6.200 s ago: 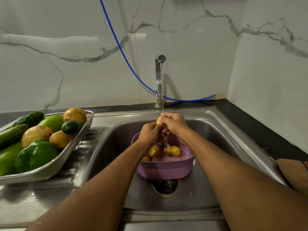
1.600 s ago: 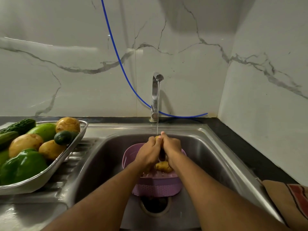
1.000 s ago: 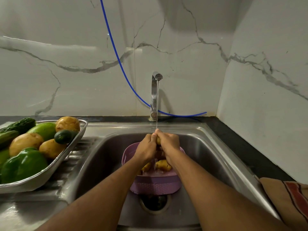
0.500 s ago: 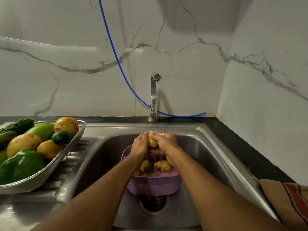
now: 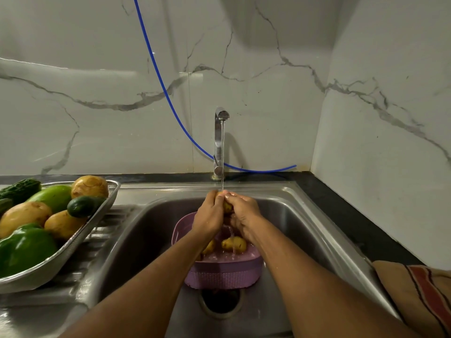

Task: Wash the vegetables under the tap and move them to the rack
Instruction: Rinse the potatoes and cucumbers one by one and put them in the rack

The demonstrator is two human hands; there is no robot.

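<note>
step: rinsing potato [image 5: 227, 206] under tap [image 5: 220, 142] | left hand [image 5: 208, 217] and right hand [image 5: 244, 215] curled round it, above purple basket [image 5: 224, 272] | done: rack [image 5: 73, 250] holding washed vegetables | left: potatoes in basket [image 5: 233, 244]

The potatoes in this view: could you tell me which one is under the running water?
The small potato gripped between the left hand and right hand; the others lie in the purple basket or metal rack.

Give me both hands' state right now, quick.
Left hand: closed on the small potato under the tap stream.
Right hand: closed on the same potato, from the other side.
</note>
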